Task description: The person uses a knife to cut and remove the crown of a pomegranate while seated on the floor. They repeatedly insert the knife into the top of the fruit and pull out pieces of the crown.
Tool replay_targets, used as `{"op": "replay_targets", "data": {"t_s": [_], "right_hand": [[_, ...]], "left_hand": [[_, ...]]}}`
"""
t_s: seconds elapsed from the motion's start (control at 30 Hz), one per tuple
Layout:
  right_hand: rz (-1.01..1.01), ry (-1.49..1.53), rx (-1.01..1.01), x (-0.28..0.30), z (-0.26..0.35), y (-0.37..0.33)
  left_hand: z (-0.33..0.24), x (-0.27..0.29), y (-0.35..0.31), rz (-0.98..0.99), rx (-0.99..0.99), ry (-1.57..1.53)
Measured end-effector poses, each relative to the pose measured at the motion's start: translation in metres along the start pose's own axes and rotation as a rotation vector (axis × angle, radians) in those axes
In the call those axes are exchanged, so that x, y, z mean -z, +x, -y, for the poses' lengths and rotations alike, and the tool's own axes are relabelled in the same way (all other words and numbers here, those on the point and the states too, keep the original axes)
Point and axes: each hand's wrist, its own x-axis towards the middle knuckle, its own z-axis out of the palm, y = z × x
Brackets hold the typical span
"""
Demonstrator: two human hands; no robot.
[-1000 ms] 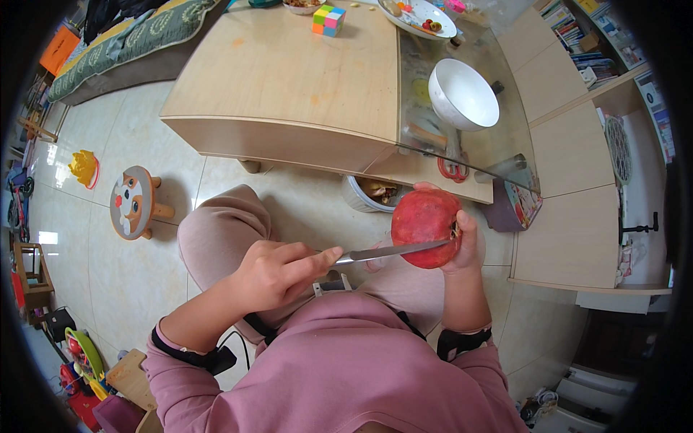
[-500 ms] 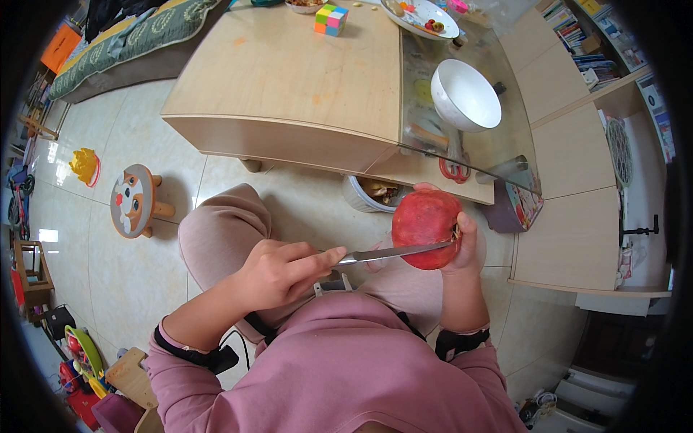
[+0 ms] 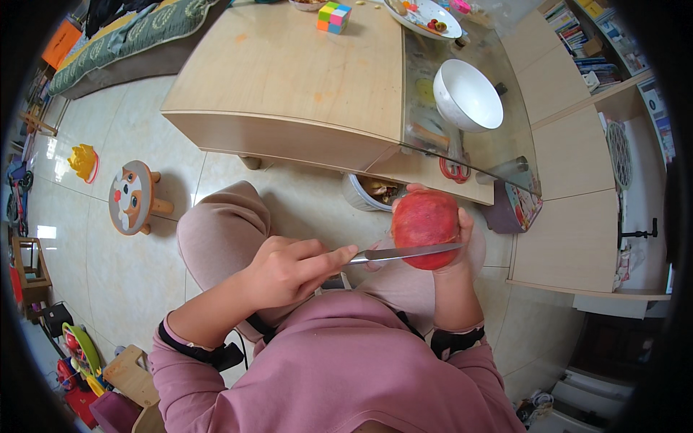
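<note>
A red pomegranate (image 3: 426, 219) rests in my right hand (image 3: 462, 257), with fingers around its far side and thumb along its right side. My left hand (image 3: 289, 270) is closed around the handle of a knife (image 3: 393, 253), its index finger stretched along the top toward the blade. The blade lies across the lower part of the pomegranate, its tip by my right hand. I cannot tell whether the edge has cut into the skin. Most of the handle is hidden inside my left hand.
Beyond my knees stands a wooden table (image 3: 289, 79) with a glass-covered section. On it are a white bowl (image 3: 468, 96), a plate (image 3: 426, 18) and a colourful puzzle cube (image 3: 334, 18). A bin (image 3: 359, 196) sits below, and a small animal-face stool (image 3: 132, 197) stands left.
The pomegranate has turned in my right hand, so its crown at the right side no longer shows. My left hand and the knife have shifted slightly right.
</note>
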Motion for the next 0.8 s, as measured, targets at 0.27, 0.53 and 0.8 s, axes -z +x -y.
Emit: {"op": "replay_targets", "data": {"t_s": [0.27, 0.53, 0.8], "right_hand": [[-0.055, -0.233, 0.089, 0.0, 0.013, -0.008], [-0.082, -0.328, 0.182, 0.004, 0.042, -0.019], [-0.016, -0.383, 0.107, -0.007, 0.041, -0.017]], "left_hand": [[0.002, 0.006, -0.009, 0.054, -0.007, 0.109], [0.003, 0.024, -0.018, 0.014, -0.056, 0.193], [-0.006, 0.028, -0.013, 0.07, -0.07, 0.282]]}}
